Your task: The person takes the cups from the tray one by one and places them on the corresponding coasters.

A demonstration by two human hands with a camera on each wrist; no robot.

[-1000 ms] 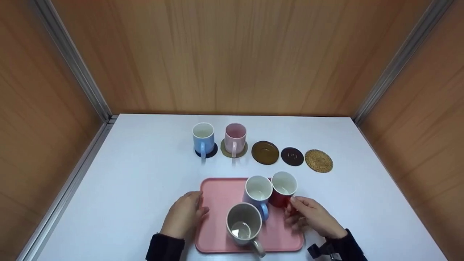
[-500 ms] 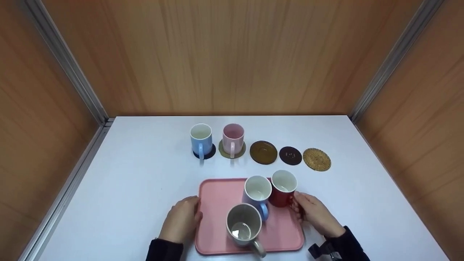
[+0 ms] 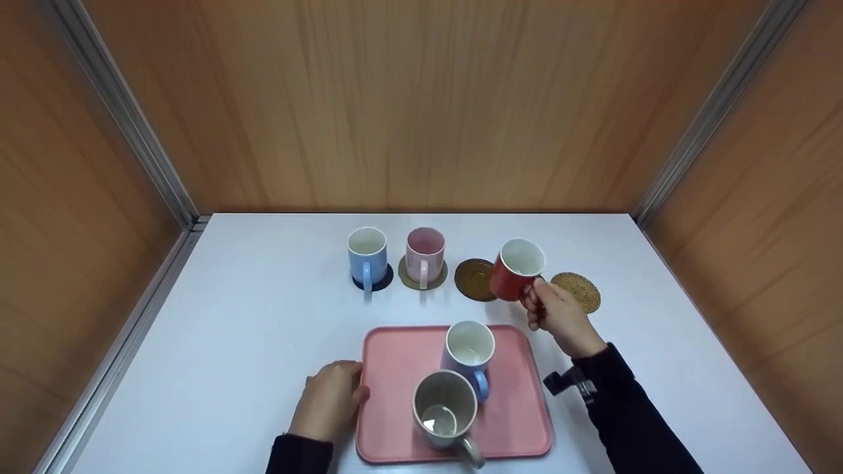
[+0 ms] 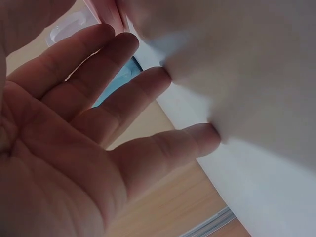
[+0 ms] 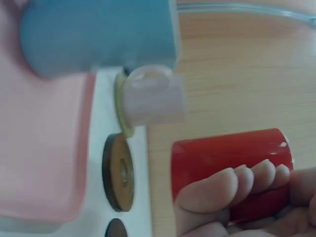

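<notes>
My right hand (image 3: pixel 560 316) grips a red mug (image 3: pixel 510 280) by its handle and holds it raised over the row of coasters. Its white inside faces up in the head view. In the right wrist view, curled fingers (image 5: pixel 207 190) lie against the mug's red side. At the left edge of the pink tray (image 3: pixel 395 355) rests my left hand (image 3: pixel 329 398). The left wrist view shows its fingers (image 4: pixel 143 94) extended, fingertips at the white table. On the tray stand a light blue mug (image 3: pixel 454 364) and a larger grey mug (image 3: pixel 436 438).
A blue mug (image 3: pixel 367 266) stands on a dark coaster at the back, beside a pink mug (image 3: pixel 416 263) on a green coaster. Right of them lie a brown coaster (image 3: pixel 471 280) and a woven coaster (image 3: pixel 583 293). The red mug hides a dark coaster between these. Wooden panels enclose the table.
My right hand took hold of the red mug's handle, lifted it off the tray and carried it back over the coasters. The left hand shifted slightly outward at the tray's edge.
</notes>
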